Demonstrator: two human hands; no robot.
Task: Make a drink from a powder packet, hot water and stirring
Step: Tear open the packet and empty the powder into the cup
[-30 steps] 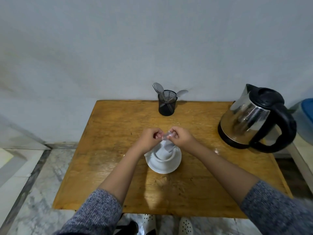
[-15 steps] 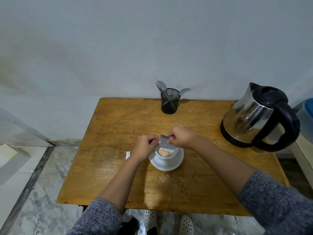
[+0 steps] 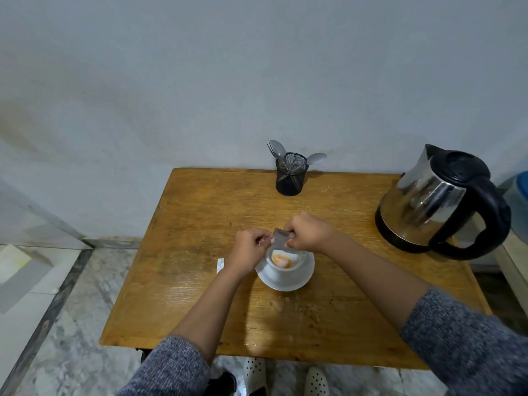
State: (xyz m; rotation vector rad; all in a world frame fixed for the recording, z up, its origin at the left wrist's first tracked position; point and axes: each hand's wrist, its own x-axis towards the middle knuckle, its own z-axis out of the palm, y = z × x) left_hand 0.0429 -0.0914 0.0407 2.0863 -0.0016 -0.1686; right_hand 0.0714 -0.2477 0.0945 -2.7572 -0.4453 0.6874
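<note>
Pinching the packet (image 3: 279,238) between both hands (image 3: 248,250), fingers clamped on it just above the cup (image 3: 281,264), she seems to be emptying powder; next likely comes the kettle (image 3: 437,201).

A worn wooden table (image 3: 200,224) lies under both hands, its orange-brown top scuffed and scratched. Beyond the hands rises a plain pale grey wall (image 3: 257,81). Well off to the left of the hands and lower down, grey marble floor (image 3: 71,324) is crossed by a dark border strip (image 3: 51,307). Close to the body, below the near table edge, two white perforated shoes (image 3: 315,381) show. Far right of the hands, a blue container (image 3: 520,201) is cut off by the frame.
</note>
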